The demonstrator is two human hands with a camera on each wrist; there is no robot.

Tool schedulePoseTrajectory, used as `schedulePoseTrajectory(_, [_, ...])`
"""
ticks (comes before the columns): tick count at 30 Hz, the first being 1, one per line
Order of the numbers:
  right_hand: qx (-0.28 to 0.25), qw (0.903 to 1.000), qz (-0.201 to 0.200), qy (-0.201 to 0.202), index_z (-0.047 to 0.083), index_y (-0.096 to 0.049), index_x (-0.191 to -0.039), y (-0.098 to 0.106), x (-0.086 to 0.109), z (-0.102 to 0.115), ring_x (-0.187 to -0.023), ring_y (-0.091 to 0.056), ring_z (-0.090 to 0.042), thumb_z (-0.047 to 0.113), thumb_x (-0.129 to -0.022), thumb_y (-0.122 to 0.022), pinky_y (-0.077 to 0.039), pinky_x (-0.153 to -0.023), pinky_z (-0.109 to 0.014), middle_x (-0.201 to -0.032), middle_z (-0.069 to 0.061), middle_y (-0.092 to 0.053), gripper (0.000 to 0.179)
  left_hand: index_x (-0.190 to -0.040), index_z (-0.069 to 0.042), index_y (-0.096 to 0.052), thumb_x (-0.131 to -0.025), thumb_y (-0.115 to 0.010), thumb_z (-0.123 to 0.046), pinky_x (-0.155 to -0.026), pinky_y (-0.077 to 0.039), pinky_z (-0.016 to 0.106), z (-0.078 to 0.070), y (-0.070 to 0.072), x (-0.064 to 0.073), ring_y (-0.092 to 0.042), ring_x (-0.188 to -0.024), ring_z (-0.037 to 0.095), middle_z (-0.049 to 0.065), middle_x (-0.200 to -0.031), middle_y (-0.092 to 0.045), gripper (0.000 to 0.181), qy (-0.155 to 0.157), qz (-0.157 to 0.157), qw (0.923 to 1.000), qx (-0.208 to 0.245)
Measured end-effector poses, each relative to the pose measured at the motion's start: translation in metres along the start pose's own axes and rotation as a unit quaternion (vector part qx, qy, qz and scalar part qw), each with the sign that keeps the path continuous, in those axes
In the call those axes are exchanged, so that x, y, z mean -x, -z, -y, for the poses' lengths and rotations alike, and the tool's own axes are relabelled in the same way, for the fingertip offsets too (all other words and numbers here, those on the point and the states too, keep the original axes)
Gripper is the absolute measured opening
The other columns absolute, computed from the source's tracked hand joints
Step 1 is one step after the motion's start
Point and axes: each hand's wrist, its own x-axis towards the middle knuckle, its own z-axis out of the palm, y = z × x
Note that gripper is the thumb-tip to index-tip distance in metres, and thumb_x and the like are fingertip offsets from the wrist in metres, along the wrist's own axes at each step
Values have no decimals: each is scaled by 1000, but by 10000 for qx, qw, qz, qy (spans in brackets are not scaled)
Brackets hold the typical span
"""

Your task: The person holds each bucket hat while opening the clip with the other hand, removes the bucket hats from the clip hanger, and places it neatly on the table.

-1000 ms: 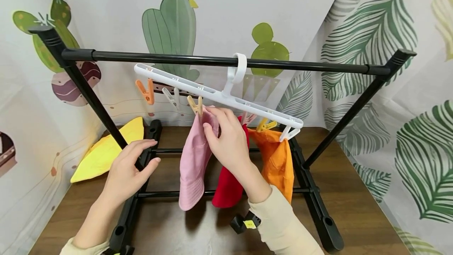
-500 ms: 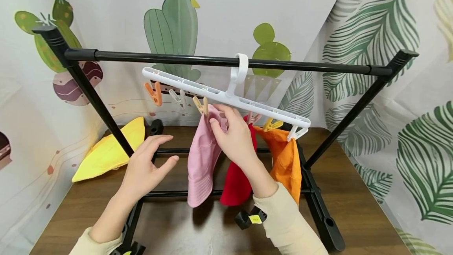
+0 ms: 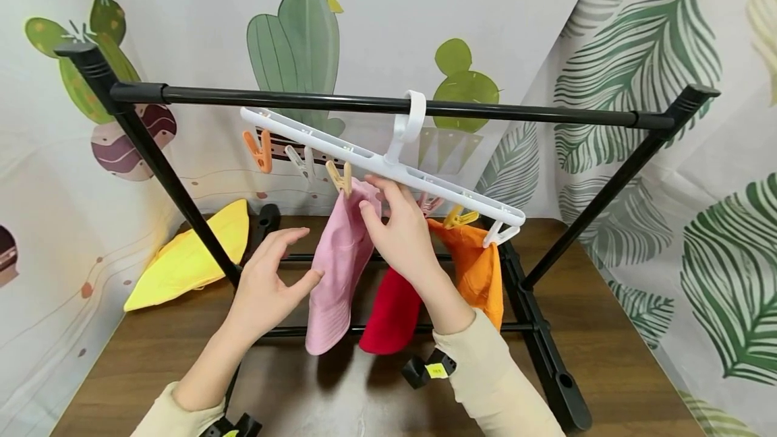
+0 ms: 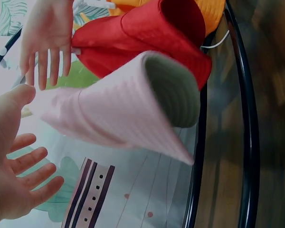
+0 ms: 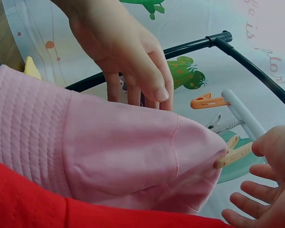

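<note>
A pink bucket hat hangs from a beige clothespin on a tilted white hanger. My left hand, fingers spread and relaxed, is just left of the hat and holds nothing. In the right wrist view, that left hand is behind the hat's upper side. My right hand is right of the pink hat's top, fingertips just under the hanger bar. Its loose fingers appear beside the beige clothespin in the right wrist view. Behind this hand hangs a red hat, with an orange hat farther right.
The hanger hooks over a black rack's top bar. An orange clothespin and a grey-white clothespin dangle at the hanger's higher left end. A yellow hat lies on the wooden table at the left.
My left hand has moved right, up to the pink hat's left side. The hanger and its hats swung right, then back left. My right hand shifted slightly right and stayed beside the pink hat.
</note>
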Motion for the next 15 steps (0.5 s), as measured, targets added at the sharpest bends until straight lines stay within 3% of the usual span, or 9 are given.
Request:
schedulePoseTrajectory(8, [57,9996,90,-263,18,-57,-122,-3,-2,1,-105,-57,-18,23,-89,-56,-48,-87,-34,-122,-2,-54,33,-122,-16,-55,-69,-78,-22,-75,-48,36,-5,-12,-1,-56,-97,17,1,-114,-58,57,320,26,9993,188])
schedulePoseTrajectory(15, [-168,9989,200,-389,15,-57,-122,-3,-3,-1,-105,-58,-19,22,-89,-57,-48,-90,-34,-122,-4,-53,34,-122,-15,-55,-70,-78,-23,-75,-52,31,-11,-24,-2,-58,-98,13,-1,-114,-58,57,527,41,9974,493])
